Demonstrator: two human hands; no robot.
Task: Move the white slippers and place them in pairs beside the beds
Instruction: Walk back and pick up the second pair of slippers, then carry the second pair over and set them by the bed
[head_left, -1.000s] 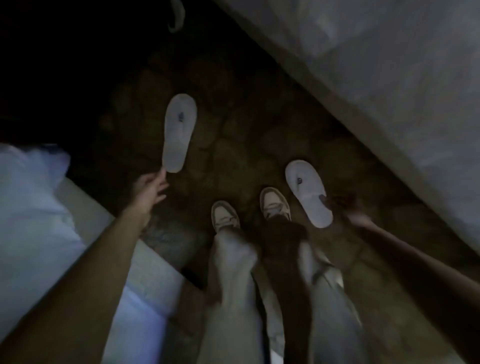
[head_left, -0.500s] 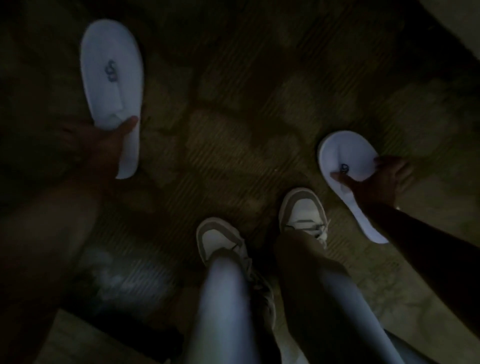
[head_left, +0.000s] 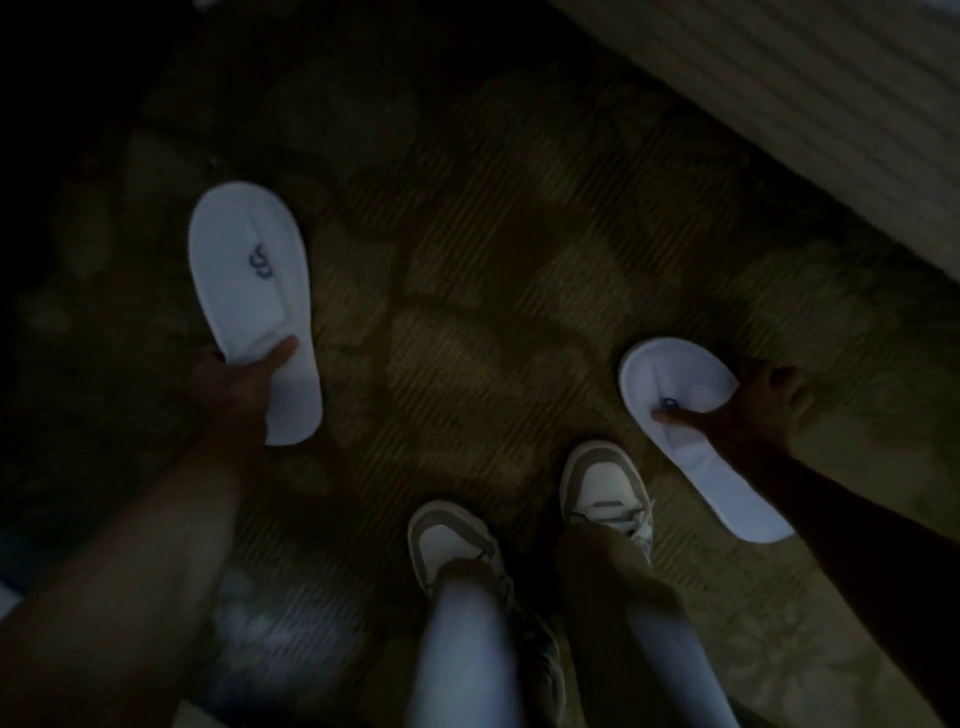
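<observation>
The room is dark. A white slipper (head_left: 249, 291) with a small blue logo sits at the left, toe pointing away. My left hand (head_left: 236, 382) grips it near the heel, thumb on top of the insole. A second white slipper (head_left: 675, 384) is at the right, toe pointing up-left. My right hand (head_left: 748, 410) holds it at the strap, thumb pressed by the logo. The two slippers are far apart, with my feet between them. Whether they rest on the carpet or hang just above it I cannot tell.
My two grey-and-white sneakers (head_left: 602, 493) stand on the patterned brown carpet (head_left: 467, 312) at the bottom centre. A bed's pale side (head_left: 810, 114) runs across the top right corner. Something pale (head_left: 270, 623) lies at the lower left.
A second ago both hands were only reaching toward the slippers on the floor. Now each hand grips one, and my view has dropped closer to the carpet.
</observation>
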